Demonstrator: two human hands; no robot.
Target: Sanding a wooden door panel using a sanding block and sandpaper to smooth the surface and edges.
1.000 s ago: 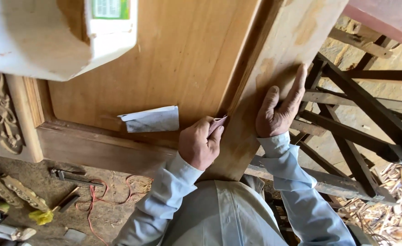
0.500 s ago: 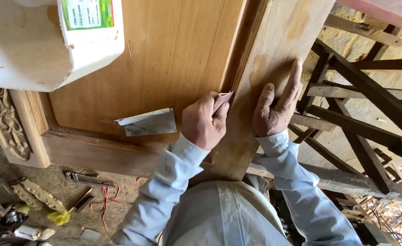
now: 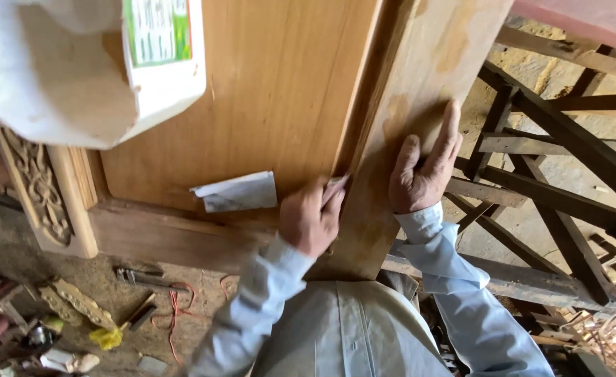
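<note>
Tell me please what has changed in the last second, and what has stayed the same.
The left hand slid its small folded piece of sandpaper up along the groove of the wooden door, then back down toward the person. It kept hold of it. The right hand stayed flat on the door's side rail. The loose folded sheet and the white container stayed in place on the panel.

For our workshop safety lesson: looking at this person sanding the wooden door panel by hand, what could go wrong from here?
The left hand pinches folded sandpaper tight in the groove; fingers may scrape the wooden edge. The right hand presses flat near the frame's edge and could slip off. The loose spare sheet might slide off the panel.
</note>
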